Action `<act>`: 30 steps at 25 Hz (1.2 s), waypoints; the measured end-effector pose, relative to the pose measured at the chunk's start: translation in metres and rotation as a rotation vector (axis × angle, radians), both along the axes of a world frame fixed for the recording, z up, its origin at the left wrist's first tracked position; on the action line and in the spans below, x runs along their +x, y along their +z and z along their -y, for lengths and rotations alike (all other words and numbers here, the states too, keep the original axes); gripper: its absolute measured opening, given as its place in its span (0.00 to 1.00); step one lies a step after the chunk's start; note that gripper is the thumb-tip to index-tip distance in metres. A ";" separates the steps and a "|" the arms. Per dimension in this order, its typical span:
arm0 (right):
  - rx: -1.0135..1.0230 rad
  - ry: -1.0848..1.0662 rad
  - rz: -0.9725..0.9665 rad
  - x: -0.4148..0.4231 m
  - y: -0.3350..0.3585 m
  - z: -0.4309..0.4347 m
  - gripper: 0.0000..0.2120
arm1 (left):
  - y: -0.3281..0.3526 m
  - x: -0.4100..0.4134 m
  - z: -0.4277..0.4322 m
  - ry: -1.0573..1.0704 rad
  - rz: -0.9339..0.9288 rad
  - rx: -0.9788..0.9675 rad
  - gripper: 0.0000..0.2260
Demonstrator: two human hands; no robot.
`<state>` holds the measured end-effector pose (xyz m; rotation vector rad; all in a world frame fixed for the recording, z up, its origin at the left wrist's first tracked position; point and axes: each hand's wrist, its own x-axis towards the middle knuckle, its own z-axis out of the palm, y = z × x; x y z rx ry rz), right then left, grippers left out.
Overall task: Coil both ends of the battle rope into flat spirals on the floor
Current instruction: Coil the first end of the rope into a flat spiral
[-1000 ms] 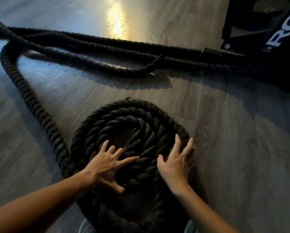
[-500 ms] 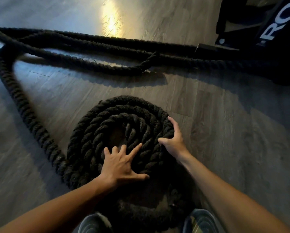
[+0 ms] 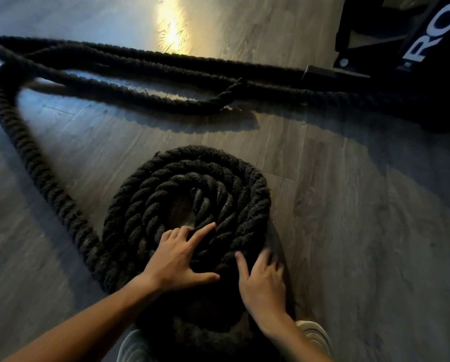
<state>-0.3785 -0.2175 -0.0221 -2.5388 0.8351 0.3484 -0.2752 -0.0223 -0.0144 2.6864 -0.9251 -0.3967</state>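
One battle rope (image 3: 62,205) is lying on the floor (image 3: 362,231), and one flat spiral (image 3: 187,184) of it is showing, with about four turns counting outward from the centre. Three loose runs of rope are stretching across the far floor. One frayed rope end (image 3: 229,94) is resting there. Two hands are showing: the left hand (image 3: 178,259) and the right hand (image 3: 264,283). Two shoes are peeking in at the bottom edge, one (image 3: 133,347) left and one (image 3: 315,335) right. One black equipment frame (image 3: 414,48) is standing at top right.

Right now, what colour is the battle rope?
Black, with a twisted-strand weave; the head view shows it best on the coiled spiral.
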 end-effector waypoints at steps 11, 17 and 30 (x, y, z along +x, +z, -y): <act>0.258 -0.163 -0.027 0.072 0.020 0.055 0.50 | 0.018 0.071 -0.070 -0.500 0.029 0.409 0.61; 0.548 -0.162 -0.137 0.078 0.021 0.083 0.67 | 0.017 0.078 -0.070 -0.561 0.114 0.376 0.63; 0.018 -0.098 -0.260 0.068 0.028 0.116 0.53 | 0.006 0.030 -0.042 -0.326 0.191 0.243 0.62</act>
